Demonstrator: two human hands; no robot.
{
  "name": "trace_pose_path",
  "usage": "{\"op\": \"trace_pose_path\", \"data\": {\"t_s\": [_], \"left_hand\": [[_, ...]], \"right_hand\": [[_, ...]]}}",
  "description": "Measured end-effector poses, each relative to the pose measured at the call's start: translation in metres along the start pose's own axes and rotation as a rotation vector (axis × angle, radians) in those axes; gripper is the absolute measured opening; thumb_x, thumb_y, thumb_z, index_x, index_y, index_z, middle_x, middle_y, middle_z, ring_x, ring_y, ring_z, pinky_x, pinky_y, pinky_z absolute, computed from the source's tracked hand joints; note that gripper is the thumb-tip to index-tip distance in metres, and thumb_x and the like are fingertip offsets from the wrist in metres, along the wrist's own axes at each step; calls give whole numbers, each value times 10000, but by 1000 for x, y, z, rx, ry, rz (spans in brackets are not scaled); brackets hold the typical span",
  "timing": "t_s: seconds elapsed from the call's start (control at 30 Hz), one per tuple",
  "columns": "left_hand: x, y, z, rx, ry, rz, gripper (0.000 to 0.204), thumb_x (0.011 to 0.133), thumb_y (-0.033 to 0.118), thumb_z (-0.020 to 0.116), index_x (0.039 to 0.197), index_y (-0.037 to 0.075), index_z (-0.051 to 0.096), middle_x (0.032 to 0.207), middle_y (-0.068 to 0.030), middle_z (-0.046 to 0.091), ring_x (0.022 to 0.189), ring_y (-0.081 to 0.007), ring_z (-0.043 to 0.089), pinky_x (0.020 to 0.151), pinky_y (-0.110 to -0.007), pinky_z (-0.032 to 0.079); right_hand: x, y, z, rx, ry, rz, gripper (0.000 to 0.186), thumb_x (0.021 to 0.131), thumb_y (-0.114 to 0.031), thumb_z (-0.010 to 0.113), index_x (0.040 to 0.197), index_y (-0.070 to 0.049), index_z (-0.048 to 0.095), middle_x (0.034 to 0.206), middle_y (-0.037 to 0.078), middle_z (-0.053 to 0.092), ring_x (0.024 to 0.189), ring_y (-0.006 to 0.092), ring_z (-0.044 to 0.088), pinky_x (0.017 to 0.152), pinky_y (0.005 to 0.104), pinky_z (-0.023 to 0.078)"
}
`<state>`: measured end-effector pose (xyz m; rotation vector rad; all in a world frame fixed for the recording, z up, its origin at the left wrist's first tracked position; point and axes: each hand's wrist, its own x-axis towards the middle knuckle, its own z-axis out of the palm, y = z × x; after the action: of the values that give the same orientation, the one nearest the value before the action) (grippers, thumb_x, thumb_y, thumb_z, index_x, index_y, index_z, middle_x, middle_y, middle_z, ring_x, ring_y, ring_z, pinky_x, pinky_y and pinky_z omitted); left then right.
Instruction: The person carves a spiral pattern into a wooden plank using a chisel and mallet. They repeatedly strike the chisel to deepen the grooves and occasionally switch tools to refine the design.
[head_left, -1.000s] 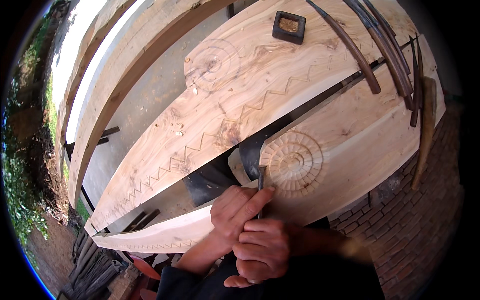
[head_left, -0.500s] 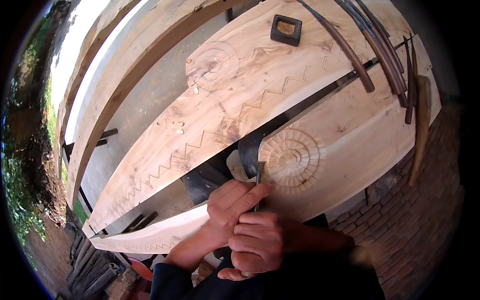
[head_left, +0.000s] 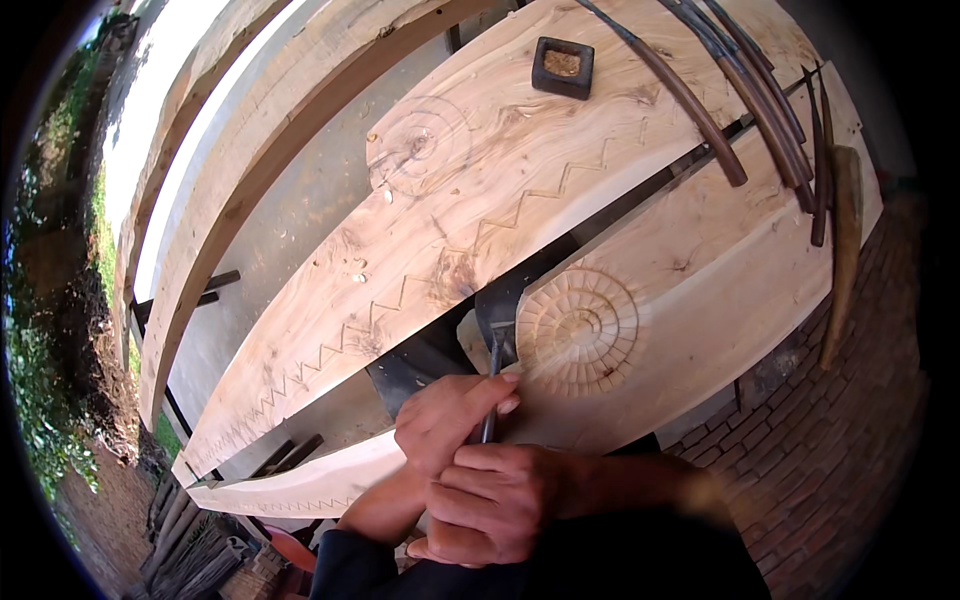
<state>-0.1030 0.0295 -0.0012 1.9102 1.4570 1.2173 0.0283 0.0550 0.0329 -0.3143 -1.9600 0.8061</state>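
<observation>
A carving chisel (head_left: 496,358) with a narrow dark metal blade is held in both my hands. My right hand (head_left: 485,500) is wrapped round its handle end, hiding most of it. Above that, my left hand (head_left: 445,422) closes on the blade shaft, its fingers by the edge of the near wooden plank (head_left: 700,335). A carved round (head_left: 580,330) of concentric rings cut into small blocks lies in this plank, just right of the blade. The blade tip is over the dark gap beside the plank, apart from the carving.
A far plank (head_left: 330,280) bears a zigzag line, a drawn circle and wood chips. On it stands a small dark square box (head_left: 562,68). Several long-handled tools (head_left: 690,100) and a wooden mallet-like stick (head_left: 845,250) lie at right. Curved beams (head_left: 230,170) stand at left, brick paving (head_left: 780,440) below right.
Both hands and the chisel have shifted left and slightly down. The blade tip has left the carved round's edge and is now over the gap.
</observation>
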Motion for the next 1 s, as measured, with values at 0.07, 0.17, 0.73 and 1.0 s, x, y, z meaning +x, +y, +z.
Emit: {"op": "trace_pose_path", "data": {"t_s": [0.07, 0.17, 0.73, 1.0], "left_hand": [[0, 0, 1, -26, 3, -11, 454, 792, 58, 772, 1237, -26, 779, 882, -103, 757, 754, -253, 749, 625, -340, 567], [8, 3, -3, -46, -159, -18, 467, 785, 69, 753, 1242, -23, 776, 899, -103, 758, 751, -265, 745, 637, -350, 569], [3, 0, 0, 5, -181, 0, 523, 778, 110, 737, 1287, -3, 773, 926, -92, 750, 762, -247, 732, 649, -359, 567], [4, 0, 1, 2, -176, -5, 527, 771, 113, 746, 1287, 6, 773, 928, -87, 743, 761, -242, 726, 640, -359, 560]], "right_hand": [[-2, -5, -3, -1, -55, 22, 494, 970, -354, 829, 743, -95, 475, 734, 46, 562, 610, 177, 572, 599, 300, 450], [-7, -5, -10, 27, -28, 64, 515, 953, -382, 862, 757, -82, 492, 779, 77, 622, 621, 182, 602, 604, 295, 490], [-15, -1, -5, 118, 91, 109, 554, 971, -409, 828, 708, -97, 453, 727, 67, 534, 634, 218, 588, 648, 339, 537], [-22, -2, 0, 130, 115, 101, 535, 966, -421, 856, 757, -51, 531, 899, 152, 681, 668, 219, 657, 654, 358, 598]]}}
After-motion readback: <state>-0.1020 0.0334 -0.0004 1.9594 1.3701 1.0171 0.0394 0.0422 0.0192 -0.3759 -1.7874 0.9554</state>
